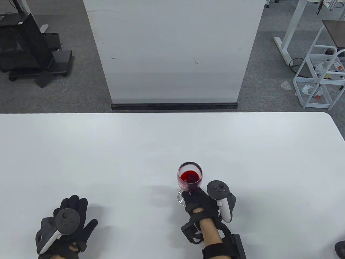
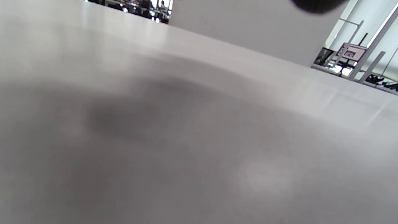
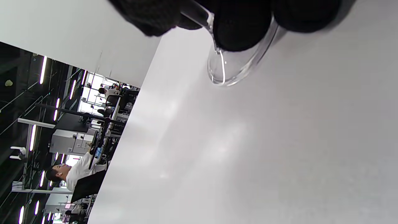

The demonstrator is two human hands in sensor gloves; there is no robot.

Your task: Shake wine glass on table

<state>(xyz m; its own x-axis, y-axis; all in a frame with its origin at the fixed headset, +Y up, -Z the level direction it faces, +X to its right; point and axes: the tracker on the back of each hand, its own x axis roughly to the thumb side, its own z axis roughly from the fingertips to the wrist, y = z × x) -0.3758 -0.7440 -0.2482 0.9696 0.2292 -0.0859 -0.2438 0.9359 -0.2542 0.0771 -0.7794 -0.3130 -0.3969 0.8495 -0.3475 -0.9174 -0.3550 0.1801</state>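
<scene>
Wine glass [image 1: 189,176] stem in right hand [image 1: 200,202] grip, bowl above fingers

Bright, even light; blurry wrist views

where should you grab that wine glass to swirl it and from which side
Take the wine glass low, at the stem just above the foot, coming from the near side as the right hand does. The bowl holds red liquid and stands upright, so a low grip probably keeps it steady on the table.

On the table [image 1: 242,140], the wine glass [image 1: 189,176] stands right of centre.
</scene>
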